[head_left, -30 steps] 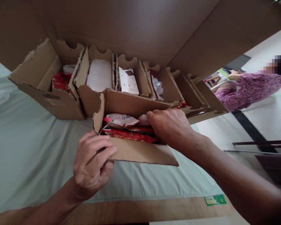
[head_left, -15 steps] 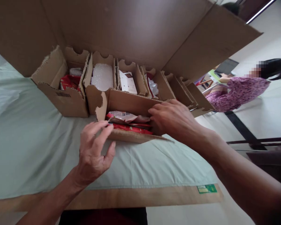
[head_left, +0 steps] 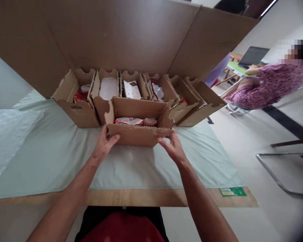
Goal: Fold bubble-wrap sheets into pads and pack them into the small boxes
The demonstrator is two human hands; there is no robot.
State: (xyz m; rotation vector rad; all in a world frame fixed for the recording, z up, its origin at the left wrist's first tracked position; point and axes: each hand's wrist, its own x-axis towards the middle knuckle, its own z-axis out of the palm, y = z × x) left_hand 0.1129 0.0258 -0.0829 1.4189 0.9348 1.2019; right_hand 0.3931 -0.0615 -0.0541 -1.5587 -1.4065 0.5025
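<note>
A small open cardboard box [head_left: 138, 134] stands on the pale green cloth [head_left: 53, 158] in front of me. Red and white packets [head_left: 131, 121] lie inside it. My left hand [head_left: 104, 145] grips the box's front left corner, thumb on the rim. My right hand [head_left: 172, 145] holds the front right corner, fingers curled on the front wall. Behind it stands a row of similar cardboard boxes [head_left: 77, 109] holding packets and a white card.
A big cardboard sheet [head_left: 121, 37] leans over the row of boxes. A clear plastic bag [head_left: 7, 131] lies at the left. The table's wooden edge [head_left: 141, 198] runs in front. A person in a purple top [head_left: 270, 85] sits at the right by a laptop.
My right hand came out of the box and moved to its front right corner. The front flap now stands upright. My left hand shifted to the front left corner.
</note>
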